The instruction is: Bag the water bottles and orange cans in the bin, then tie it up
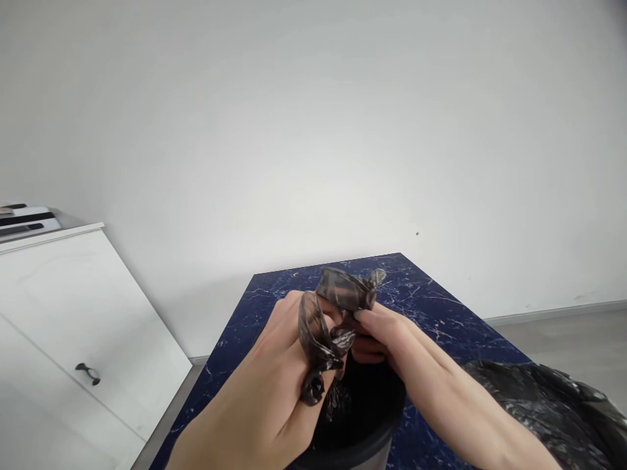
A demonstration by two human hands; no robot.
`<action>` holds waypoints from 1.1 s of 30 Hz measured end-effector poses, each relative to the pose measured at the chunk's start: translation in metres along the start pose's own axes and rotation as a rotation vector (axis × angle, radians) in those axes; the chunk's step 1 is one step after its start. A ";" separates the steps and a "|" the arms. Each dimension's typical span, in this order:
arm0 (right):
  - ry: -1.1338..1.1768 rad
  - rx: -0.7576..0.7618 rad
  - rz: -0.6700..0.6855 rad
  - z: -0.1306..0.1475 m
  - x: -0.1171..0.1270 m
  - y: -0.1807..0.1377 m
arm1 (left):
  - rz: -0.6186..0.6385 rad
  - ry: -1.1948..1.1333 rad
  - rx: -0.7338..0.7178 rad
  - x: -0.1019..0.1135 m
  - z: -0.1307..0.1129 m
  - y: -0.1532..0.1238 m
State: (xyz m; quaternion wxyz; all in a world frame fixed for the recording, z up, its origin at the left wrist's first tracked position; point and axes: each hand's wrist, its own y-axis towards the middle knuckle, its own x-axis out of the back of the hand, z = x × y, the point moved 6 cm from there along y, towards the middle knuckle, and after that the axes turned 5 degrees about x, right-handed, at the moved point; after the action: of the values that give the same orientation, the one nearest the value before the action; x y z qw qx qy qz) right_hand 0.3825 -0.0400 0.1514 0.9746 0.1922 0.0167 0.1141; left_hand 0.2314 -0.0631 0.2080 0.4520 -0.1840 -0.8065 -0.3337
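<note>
Both my hands meet over a small bin (365, 434) lined with a black bag, standing on a dark blue marbled table (431, 300). My left hand (274, 365) has a twisted strip of thin black plastic bag (337, 307) looped over its fingers and grips it. My right hand (386, 336) pinches the same twisted plastic from the other side, fingers pressed together. The plastic runs down into the bin's opening.
A second crumpled black bag (548, 405) lies on the table at the lower right. A white cabinet (73, 320) with a dark handle (88, 373) stands at the left, with flat items on top. Behind is a plain white wall, and grey floor shows at the right.
</note>
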 end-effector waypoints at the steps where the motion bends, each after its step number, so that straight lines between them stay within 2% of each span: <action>1: -0.052 0.041 0.012 0.006 -0.001 0.000 | -0.008 0.041 0.005 0.003 -0.001 -0.003; 3: -0.134 0.155 0.075 0.017 -0.006 0.001 | -0.048 0.102 0.027 0.009 -0.001 -0.008; 5: -0.180 0.243 0.144 0.024 -0.012 0.004 | -0.155 0.171 0.028 0.016 0.000 -0.011; 8: -0.202 0.241 0.151 0.021 -0.015 0.009 | -0.326 0.302 0.005 0.020 0.000 -0.012; 10: -0.221 0.246 0.106 0.017 -0.015 0.011 | -0.343 0.361 0.004 0.016 0.001 -0.010; 15: -0.271 0.394 0.083 0.015 -0.025 0.005 | -0.182 0.382 -0.058 0.003 -0.007 -0.011; 18: -0.248 0.414 0.162 0.015 -0.030 0.002 | -0.016 0.406 -0.149 0.001 -0.018 -0.015; 21: -0.205 0.403 0.281 0.019 -0.031 0.002 | 0.098 0.435 -0.160 0.004 -0.020 -0.015; 25: -0.202 0.409 0.391 0.026 -0.028 0.003 | 0.174 0.385 -0.118 0.008 -0.015 -0.009; 28: -0.218 0.411 0.419 0.028 -0.029 0.003 | 0.208 0.330 -0.121 0.010 -0.015 -0.004; 33: -0.267 0.331 0.298 0.021 -0.032 0.007 | 0.210 0.295 -0.137 0.015 -0.019 0.005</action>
State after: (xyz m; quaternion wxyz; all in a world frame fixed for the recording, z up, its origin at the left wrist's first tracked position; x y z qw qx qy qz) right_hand 0.3520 -0.0492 0.1735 0.8959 0.3627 -0.1220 0.2256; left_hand 0.2381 -0.0727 0.2302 0.5840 -0.2469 -0.6832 -0.3622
